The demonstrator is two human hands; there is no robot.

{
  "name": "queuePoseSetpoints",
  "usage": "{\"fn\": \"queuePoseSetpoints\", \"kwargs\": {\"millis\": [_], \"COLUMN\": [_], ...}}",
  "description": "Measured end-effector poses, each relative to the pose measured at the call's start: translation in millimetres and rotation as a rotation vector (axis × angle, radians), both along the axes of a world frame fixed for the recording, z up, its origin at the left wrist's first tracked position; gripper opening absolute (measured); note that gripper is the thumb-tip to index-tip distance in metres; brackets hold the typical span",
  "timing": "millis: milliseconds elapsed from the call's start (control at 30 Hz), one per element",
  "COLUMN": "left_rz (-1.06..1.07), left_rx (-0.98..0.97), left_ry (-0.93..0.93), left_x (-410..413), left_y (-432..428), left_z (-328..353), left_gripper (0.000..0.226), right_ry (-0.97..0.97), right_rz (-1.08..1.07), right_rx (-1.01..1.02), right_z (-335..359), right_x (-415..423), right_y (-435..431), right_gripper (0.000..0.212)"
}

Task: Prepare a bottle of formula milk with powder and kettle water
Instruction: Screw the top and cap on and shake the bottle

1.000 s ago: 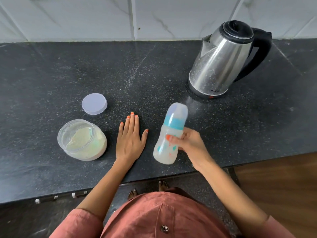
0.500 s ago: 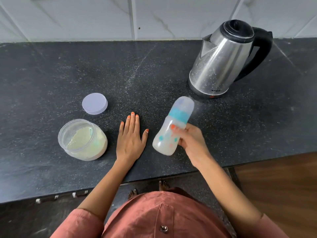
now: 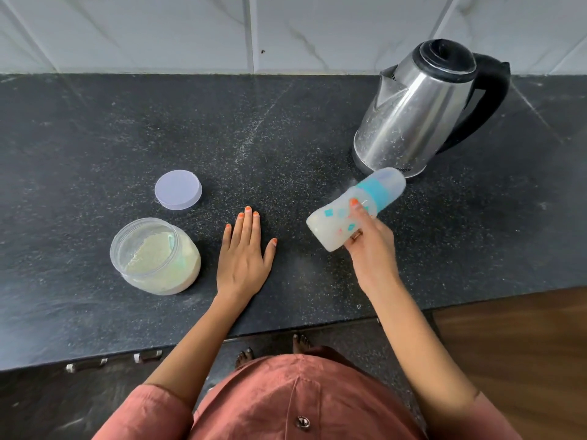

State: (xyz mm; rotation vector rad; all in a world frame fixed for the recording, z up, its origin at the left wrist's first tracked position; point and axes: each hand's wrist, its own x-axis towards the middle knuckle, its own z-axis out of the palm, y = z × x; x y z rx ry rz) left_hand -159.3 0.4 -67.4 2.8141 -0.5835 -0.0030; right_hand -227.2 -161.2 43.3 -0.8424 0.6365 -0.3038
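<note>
My right hand (image 3: 370,246) grips a capped baby bottle (image 3: 336,223) with a blue collar and milky liquid inside. The bottle is off the counter and tilted steeply, its cap pointing up and right toward the kettle. The steel kettle (image 3: 413,112) with a black lid and handle stands at the back right. My left hand (image 3: 243,255) lies flat on the black counter (image 3: 95,138), fingers straight. To its left sits an open clear jar of pale powder (image 3: 155,258). The jar's round lid (image 3: 178,189) lies just behind it.
A white tiled wall (image 3: 190,30) runs along the back of the counter. The counter's front edge is near my body, with drawer handles (image 3: 85,365) below it. Wooden flooring (image 3: 524,344) shows at the lower right.
My right hand has swung the bottle from nearly upright to steeply tilted and carried it right, toward the kettle. The left hand, jar and lid have stayed in place.
</note>
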Motion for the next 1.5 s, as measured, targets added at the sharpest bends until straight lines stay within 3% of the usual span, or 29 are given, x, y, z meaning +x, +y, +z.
{"fn": "queuePoseSetpoints", "kwargs": {"millis": [67,200,267,367,433,600,667,767,833,1000,1200,1367,1433,1500], "left_rz": [-0.001,-0.005,-0.001,0.003,0.0,-0.001,-0.001,0.002,0.0,0.0,-0.001,-0.002,-0.003,-0.002], "left_rx": [0.002,-0.003,-0.014,-0.025,-0.019,-0.013,-0.014,-0.017,-0.013,-0.015,-0.014,-0.025,-0.026,-0.025], "left_ry": [0.003,0.007,0.01,0.008,0.013,0.007,0.005,0.003,0.002,0.003,0.003,0.006,0.01,0.012], "left_x": [0,1,0,0,0,0,0,0,0,0,0,0,0,0], "left_y": [0,0,0,0,-1,1,0,0,0,0,0,0,0,0], "left_z": [0,1,1,1,1,1,1,1,1,2,1,2,2,2], "left_gripper": [0.074,0.075,0.074,0.072,0.072,0.072,0.072,0.072,0.073,0.072,0.073,0.073,0.072,0.072], "right_ry": [0.021,0.165,0.137,0.029,0.014,0.168,0.129,0.04,-0.002,0.143,-0.007,0.135,0.133,0.071], "right_rz": [0.03,0.462,0.398,0.063,0.001,0.555,0.511,0.156,0.056,0.522,0.04,0.506,0.474,0.257], "right_rx": [-0.076,-0.428,-0.354,-0.036,-0.03,-0.519,-0.452,-0.105,-0.046,-0.358,0.041,-0.341,-0.323,-0.102], "right_z": [-2,-7,-5,-1,-1,-5,-3,0,-2,-4,0,-4,-2,1], "right_x": [-1,-19,-14,0,1,-23,-20,-4,1,-19,0,-22,-20,-9], "right_y": [6,19,15,4,2,14,10,-1,-3,10,-5,8,4,-4], "right_gripper": [0.011,0.016,0.015,0.011,0.01,0.02,0.019,0.012,0.011,0.016,0.012,0.017,0.017,0.013]}}
